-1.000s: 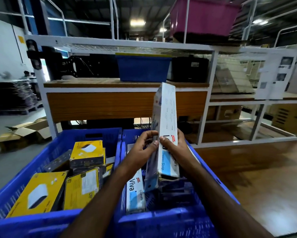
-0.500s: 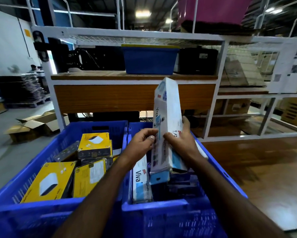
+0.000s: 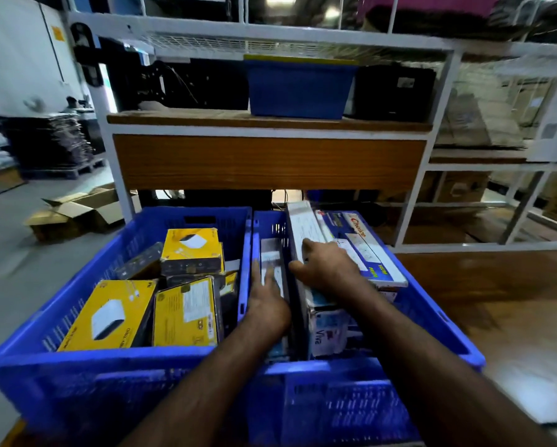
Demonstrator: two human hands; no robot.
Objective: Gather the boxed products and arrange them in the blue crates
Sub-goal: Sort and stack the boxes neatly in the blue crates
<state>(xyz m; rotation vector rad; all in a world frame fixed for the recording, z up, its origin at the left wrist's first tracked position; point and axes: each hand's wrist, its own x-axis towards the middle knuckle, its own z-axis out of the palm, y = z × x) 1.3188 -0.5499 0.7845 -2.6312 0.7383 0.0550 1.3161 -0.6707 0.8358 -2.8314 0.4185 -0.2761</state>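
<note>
Head view, looking down into two blue crates side by side. In the right crate (image 3: 438,304), a long white box (image 3: 306,233) lies with its long axis running away from the person. The right hand (image 3: 327,266) rests on it, fingers curled over its near edge, and is nearer. The left hand (image 3: 269,301), fingers straight, presses a narrow box (image 3: 270,253) just left of it. The left crate (image 3: 38,333) holds yellow boxes (image 3: 109,314).

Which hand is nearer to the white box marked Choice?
Right. The right hand rests against the white Choice box in the right crate; the left hand lies farther left, apart from it.
</note>
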